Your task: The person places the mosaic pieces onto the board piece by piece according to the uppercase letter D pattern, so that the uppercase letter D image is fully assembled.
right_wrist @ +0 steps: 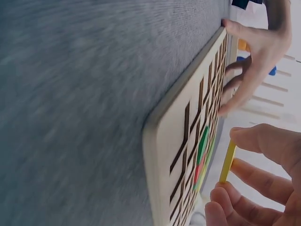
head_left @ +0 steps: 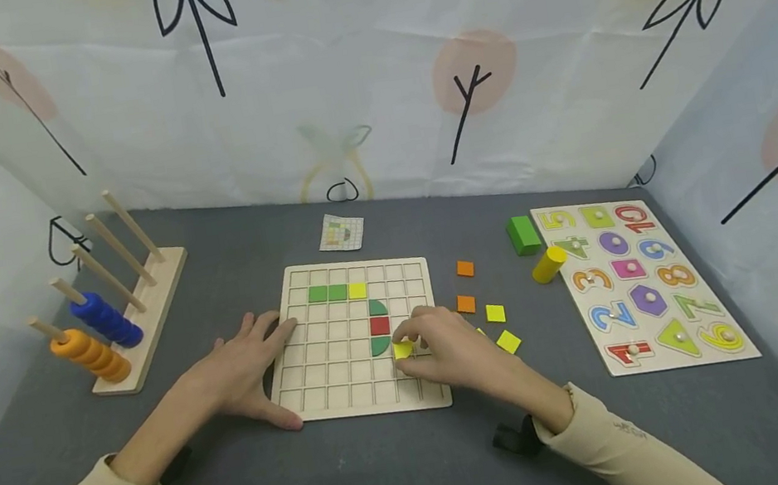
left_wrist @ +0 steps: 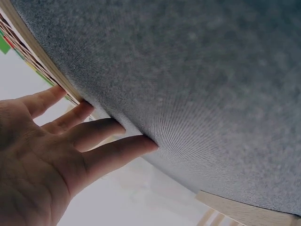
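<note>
A wooden grid board (head_left: 332,368) lies on the grey table with green, yellow and red tiles set in it. My right hand (head_left: 442,348) pinches a yellow square tile (head_left: 402,349) just over the board, below the red tile (head_left: 380,326) and two green half-round tiles. The right wrist view shows that yellow tile (right_wrist: 228,162) edge-on between my fingertips above the board (right_wrist: 164,136). My left hand (head_left: 245,369) lies flat with straight fingers against the board's left edge; the left wrist view shows its fingers (left_wrist: 94,134) touching the board's edge (left_wrist: 37,56).
Loose orange (head_left: 465,268) and yellow tiles (head_left: 495,313) lie right of the board. Farther right are a green block (head_left: 523,235), a yellow cylinder (head_left: 549,264) and a number puzzle (head_left: 640,280). A peg rack with rings (head_left: 107,322) stands left. A pattern card (head_left: 341,232) lies behind.
</note>
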`<state>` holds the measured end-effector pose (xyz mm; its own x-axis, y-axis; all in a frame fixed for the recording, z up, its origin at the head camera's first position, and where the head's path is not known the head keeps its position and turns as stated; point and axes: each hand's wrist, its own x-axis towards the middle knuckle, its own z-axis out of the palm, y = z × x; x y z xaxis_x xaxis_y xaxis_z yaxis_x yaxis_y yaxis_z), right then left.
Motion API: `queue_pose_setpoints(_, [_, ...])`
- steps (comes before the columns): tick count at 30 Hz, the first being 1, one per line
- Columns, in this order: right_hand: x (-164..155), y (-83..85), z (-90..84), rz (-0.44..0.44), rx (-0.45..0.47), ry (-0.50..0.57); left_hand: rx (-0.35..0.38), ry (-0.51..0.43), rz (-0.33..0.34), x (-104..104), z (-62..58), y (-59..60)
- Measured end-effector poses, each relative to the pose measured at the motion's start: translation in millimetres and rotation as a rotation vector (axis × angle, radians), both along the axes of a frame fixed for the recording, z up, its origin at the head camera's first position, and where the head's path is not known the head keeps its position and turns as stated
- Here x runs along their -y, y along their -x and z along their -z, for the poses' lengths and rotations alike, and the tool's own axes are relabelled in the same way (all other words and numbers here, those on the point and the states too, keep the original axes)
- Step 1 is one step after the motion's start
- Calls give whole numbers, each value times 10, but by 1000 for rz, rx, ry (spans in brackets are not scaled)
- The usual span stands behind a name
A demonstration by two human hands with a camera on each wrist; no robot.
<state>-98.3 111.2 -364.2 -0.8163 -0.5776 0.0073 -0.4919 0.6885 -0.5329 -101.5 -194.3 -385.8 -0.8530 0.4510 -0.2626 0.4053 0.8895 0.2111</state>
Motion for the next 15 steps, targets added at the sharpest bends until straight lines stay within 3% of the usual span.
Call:
queue_pose_setpoints(10, [356, 38, 80, -82, 11, -28, -27, 19, -11, -17, -16, 10])
queue_pose_setpoints(15, [475, 30, 98, -78, 24, -60, -38, 27, -27, -38, -1, 7])
